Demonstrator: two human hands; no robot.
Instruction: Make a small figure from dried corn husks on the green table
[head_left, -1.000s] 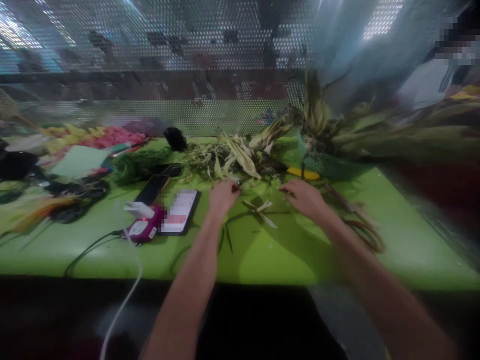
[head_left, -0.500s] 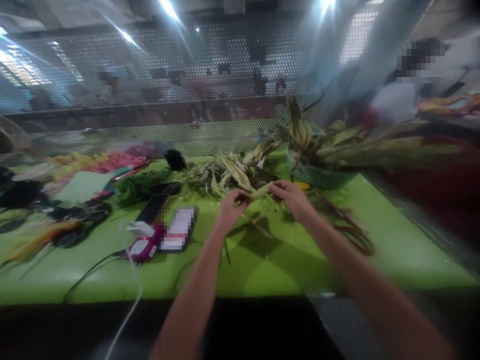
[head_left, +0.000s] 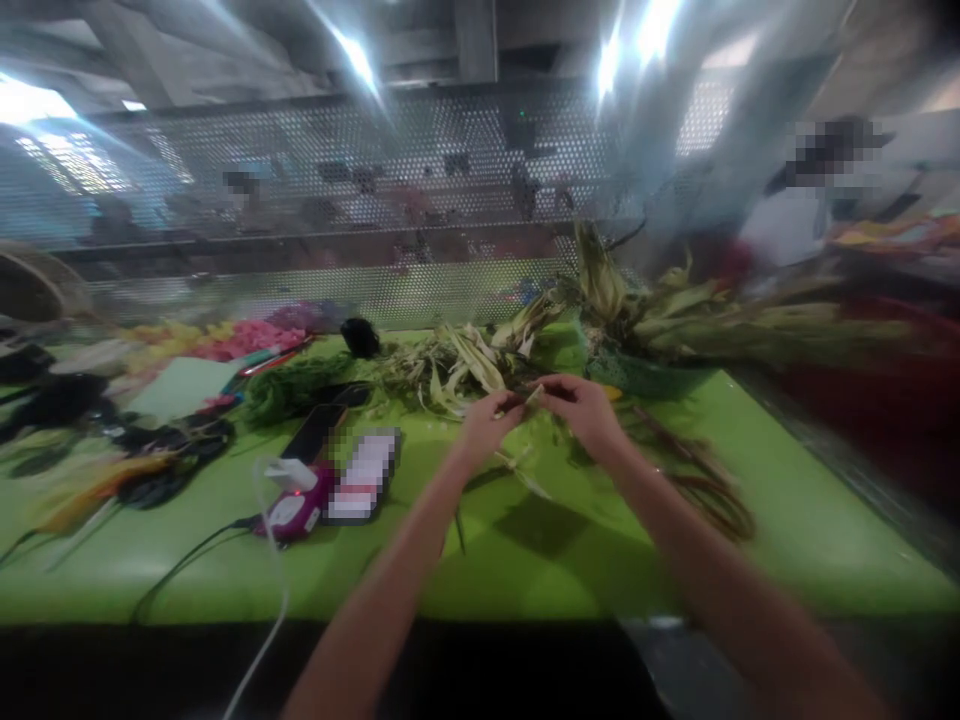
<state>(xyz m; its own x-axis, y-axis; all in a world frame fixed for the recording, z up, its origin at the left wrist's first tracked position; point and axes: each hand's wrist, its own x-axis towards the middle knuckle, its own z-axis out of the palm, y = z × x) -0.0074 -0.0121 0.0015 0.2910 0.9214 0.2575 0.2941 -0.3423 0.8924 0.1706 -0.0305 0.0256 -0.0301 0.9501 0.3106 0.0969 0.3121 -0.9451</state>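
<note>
Leaf strip (head_left: 531,398), pale: held in air above green table (head_left: 525,570), just in front of pile of cut leaves (head_left: 450,365). Left hand (head_left: 484,428): fingers pinched tight on one end of strip. Right hand (head_left: 589,410): fingers closed on other end; hands nearly touching. Folded leaf piece (head_left: 521,465): on table beneath hands. Phone (head_left: 364,478), magenta device (head_left: 289,508): well left of left hand.

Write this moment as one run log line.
left hand: pinches leaf strip | right hand: pinches leaf strip | surface: green table | nearby: leaf pile, phone
</note>
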